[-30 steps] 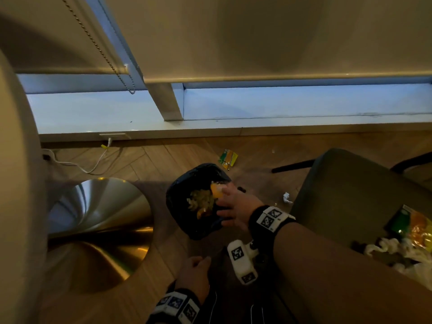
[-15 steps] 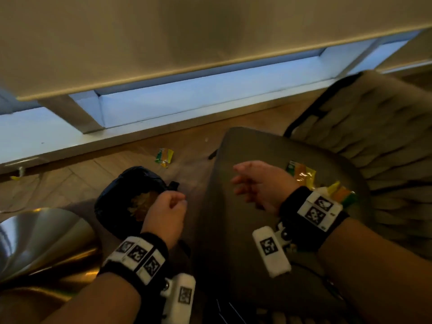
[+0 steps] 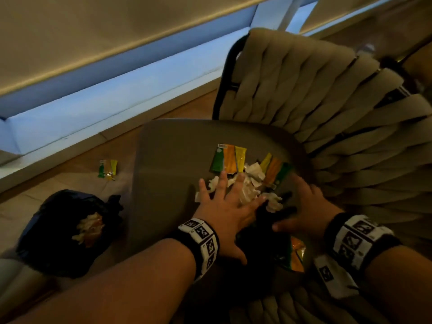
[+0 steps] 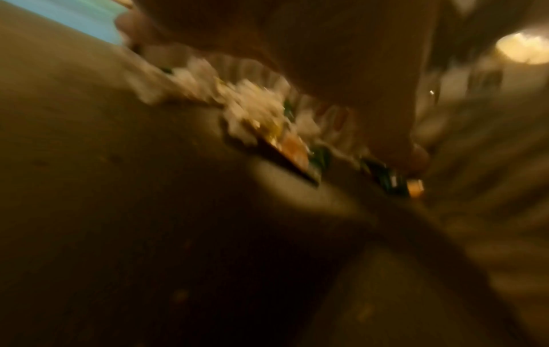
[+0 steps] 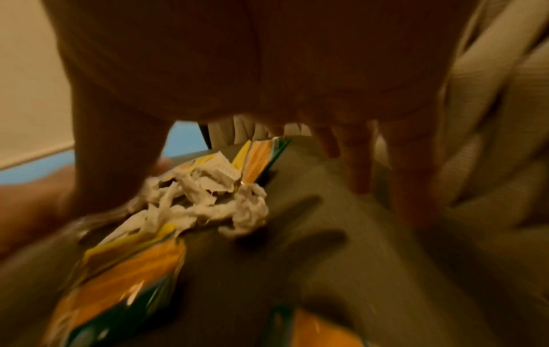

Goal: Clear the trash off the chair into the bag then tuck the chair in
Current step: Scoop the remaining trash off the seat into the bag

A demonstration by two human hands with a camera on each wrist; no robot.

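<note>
Two hands are on the chair seat point(image 3: 168, 160) and the step in hand looks like gathering the trash that lies there, with tucking the chair in not yet begun. Well off to the left of the fingers, on the floor, sits the black bag point(image 3: 53, 220), its mouth open and some wrappers already showing inside; a striped packet point(image 3: 107, 169) lies on the floor beyond it. The left hand point(image 3: 224, 206) is spread wide, fingers straight, pressing flat on the crumpled white paper point(image 3: 247, 190). Just past its fingertips lies a green, orange and yellow wrapper point(image 3: 230, 157), and a second wrapper point(image 3: 274, 170) lies between the two hands' fingertips. The right hand point(image 3: 306, 206) is also open, fingers loosely fanned beside the pile at the seat's back edge, holding nothing. Below its thumb another wrapper point(image 3: 295, 256) lies near the front of the seat. The next move, I judge, calls for both hands to close inward, scooping paper and wrappers together, then carry the load left to the bag.
</note>
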